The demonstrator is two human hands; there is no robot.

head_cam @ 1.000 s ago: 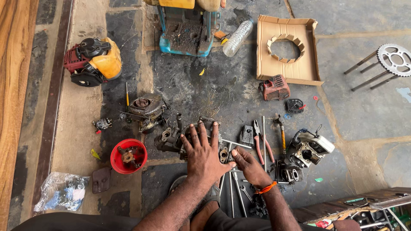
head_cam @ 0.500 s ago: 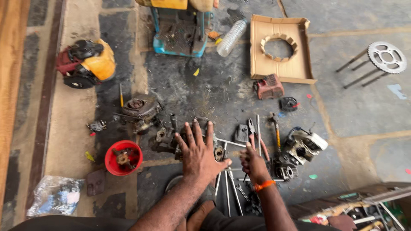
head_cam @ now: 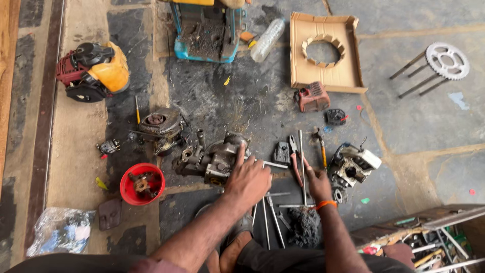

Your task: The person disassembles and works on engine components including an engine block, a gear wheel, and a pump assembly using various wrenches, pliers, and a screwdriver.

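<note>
My left hand (head_cam: 248, 178) lies on a greasy metal engine block (head_cam: 214, 161) on the stone floor, index finger stretched onto its top; it grips nothing. My right hand (head_cam: 317, 183), with an orange band at the wrist, rests fingers-down on the floor. Its forefinger touches a long steel rod (head_cam: 301, 161) beside red-handled pliers (head_cam: 293, 154). Several thin rods and spanners (head_cam: 269, 212) lie between my arms, next to a black oily wad (head_cam: 304, 227).
A red bowl with parts (head_cam: 126, 191) and a flywheel housing (head_cam: 159, 126) lie left. A white engine casing (head_cam: 353, 164), a screwdriver (head_cam: 322, 147), a small red part (head_cam: 313, 97) and a sprocket (head_cam: 447, 60) lie right. Farther off are a cardboard tray (head_cam: 348, 76), a bottle (head_cam: 268, 39), a teal machine (head_cam: 207, 30) and a yellow engine (head_cam: 93, 71). A tool crate (head_cam: 429, 237) sits bottom right.
My left hand, earlier spread flat with fingers wide, has drawn its fingers together and now sits on the engine block. The right hand shifted slightly right. The view has tilted a little.
</note>
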